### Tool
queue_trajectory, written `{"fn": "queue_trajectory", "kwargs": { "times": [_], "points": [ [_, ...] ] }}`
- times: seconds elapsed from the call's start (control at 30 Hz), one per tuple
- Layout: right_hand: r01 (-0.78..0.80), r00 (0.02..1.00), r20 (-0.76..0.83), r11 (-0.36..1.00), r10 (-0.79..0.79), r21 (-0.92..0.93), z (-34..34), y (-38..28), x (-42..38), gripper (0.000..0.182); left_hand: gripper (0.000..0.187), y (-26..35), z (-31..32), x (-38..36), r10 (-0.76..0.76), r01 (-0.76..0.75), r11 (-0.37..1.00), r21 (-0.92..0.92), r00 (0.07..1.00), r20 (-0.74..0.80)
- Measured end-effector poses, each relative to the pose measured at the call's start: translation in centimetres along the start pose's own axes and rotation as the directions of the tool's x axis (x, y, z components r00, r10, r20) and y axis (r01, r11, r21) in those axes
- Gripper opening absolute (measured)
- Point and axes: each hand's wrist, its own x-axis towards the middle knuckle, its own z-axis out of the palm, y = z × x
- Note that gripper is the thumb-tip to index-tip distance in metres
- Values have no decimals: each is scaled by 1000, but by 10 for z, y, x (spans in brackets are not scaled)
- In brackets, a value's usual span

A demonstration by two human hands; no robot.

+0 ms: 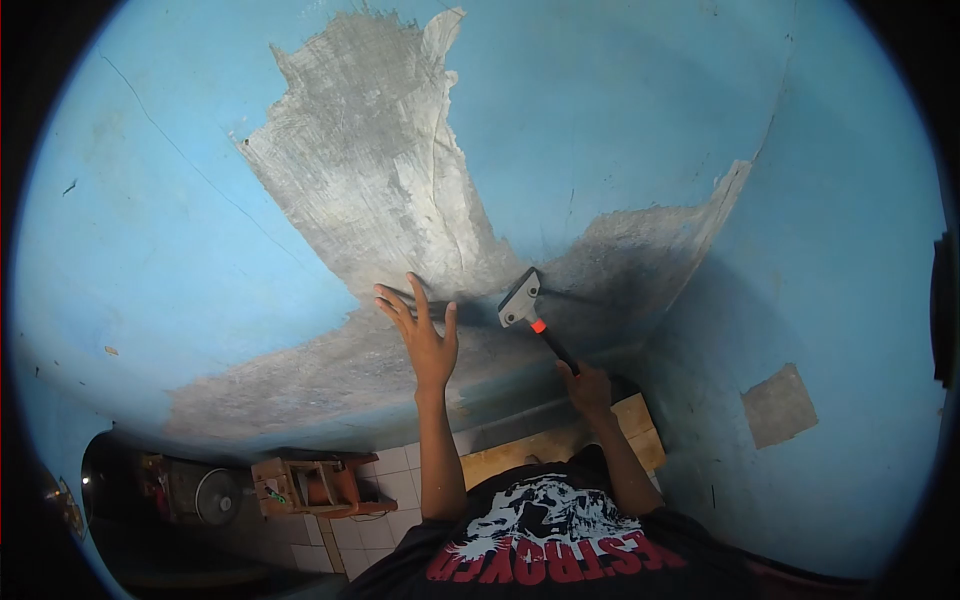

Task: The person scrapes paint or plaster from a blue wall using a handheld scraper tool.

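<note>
My right hand (587, 388) is wrapped round the black handle of a scraper (521, 300) with a wide grey head and an orange collar. The scraper's head points up at the wall, close to the lower edge of the blue paint. To its left, my left hand (428, 345) is raised with fingers spread, fingertips at the bare grey patch. That bare patch (350, 130) runs up the blue wall (600, 100) and spreads to both sides lower down, with ragged paint edges.
A wooden stool (300, 484) lies at the lower left on the tiled floor (400, 485), beside a round fan-like object (216, 497). A side wall (850, 300) stands on the right, with a small square bare patch (780, 405). Thin cracks cross the blue paint.
</note>
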Motion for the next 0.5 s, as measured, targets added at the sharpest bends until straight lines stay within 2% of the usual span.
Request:
{"fn": "queue_trajectory", "kwargs": {
  "times": [0.07,0.17,0.4,0.5],
  "points": [
    [15,999,-42,998,-18,-57,1,4,-3,57,80,1,2,-1,1,0,1000,-6,1000,6],
    [-11,1000,-15,997,10,-73,3,10,-3,59,80,0,-1,-1,1,0,1000,-18,1000,12],
    [4,999,-32,998,-6,-61,1,2,-4,59,78,3,-5,0,-4,4,1000,-21,1000,20],
    [62,992,-103,994,-71,-90,10,10,2,58,78,2,-5,-1,-20,22,999,-39,999,37]
  ]
}}
